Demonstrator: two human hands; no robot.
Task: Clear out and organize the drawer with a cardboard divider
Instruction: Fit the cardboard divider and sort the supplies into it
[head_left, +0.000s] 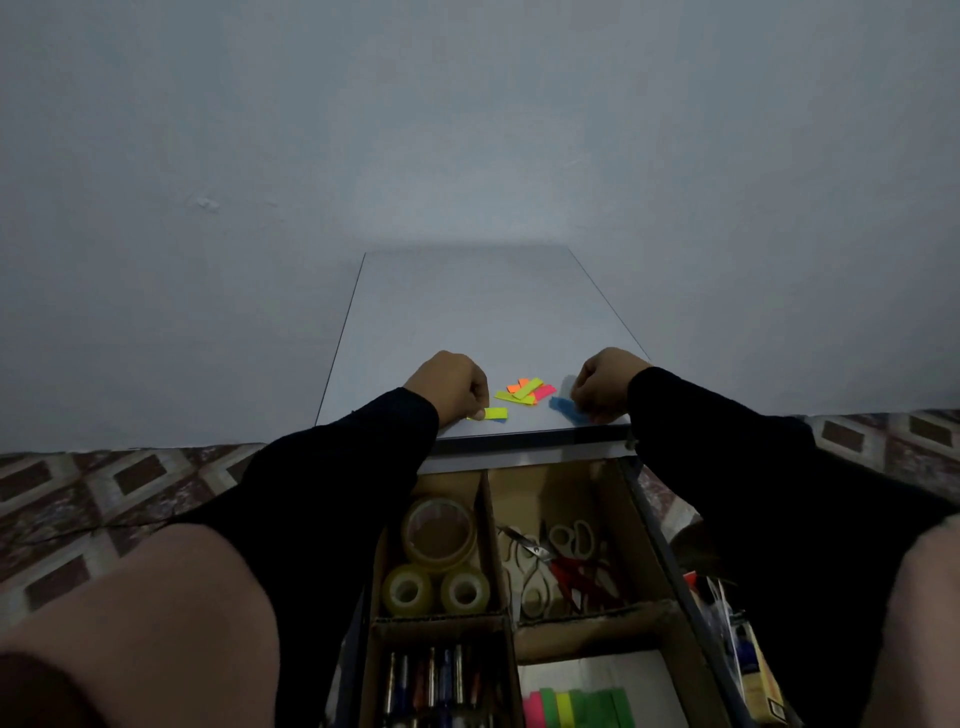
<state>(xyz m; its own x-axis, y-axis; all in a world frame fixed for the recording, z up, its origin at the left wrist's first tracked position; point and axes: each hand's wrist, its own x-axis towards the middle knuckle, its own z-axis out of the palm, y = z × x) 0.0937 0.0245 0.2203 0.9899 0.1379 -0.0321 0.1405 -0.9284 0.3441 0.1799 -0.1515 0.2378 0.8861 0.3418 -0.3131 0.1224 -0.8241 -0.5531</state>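
In the middle of the frame, two hands rest on the near edge of a white cabinet top (467, 312). The left hand (453, 384) is curled up and pinches a yellow sticky strip (493, 413) against the top, with a bit of blue paper peeking out under the strip. The right hand (605, 384) is curled too, and its fingers pinch a blue sticky strip (563, 406) that lies flat near the edge. Between the two hands sits a little pile of sticky strips (525, 391) in orange, yellow and pink. Both arms wear black sleeves (332, 478). Below the hands, in the lower middle of the frame, the drawer (655, 525) is pulled open. A cardboard divider (491, 525) splits it into boxes. The upper left box holds three rolls of clear tape (439, 530), one big and two small. The upper right box holds scissors (566, 561), some with pale handles and one with red handles. The lower left box holds batteries (436, 680) lying side by side. The lower right box holds bright sticky flags (579, 706) in pink, yellow and green. At the lower right of the frame, beside the drawer, there are more things, but they are too dim to tell. A patterned floor (104, 483) shows at both sides, and a plain pale wall (467, 130) fills the top.
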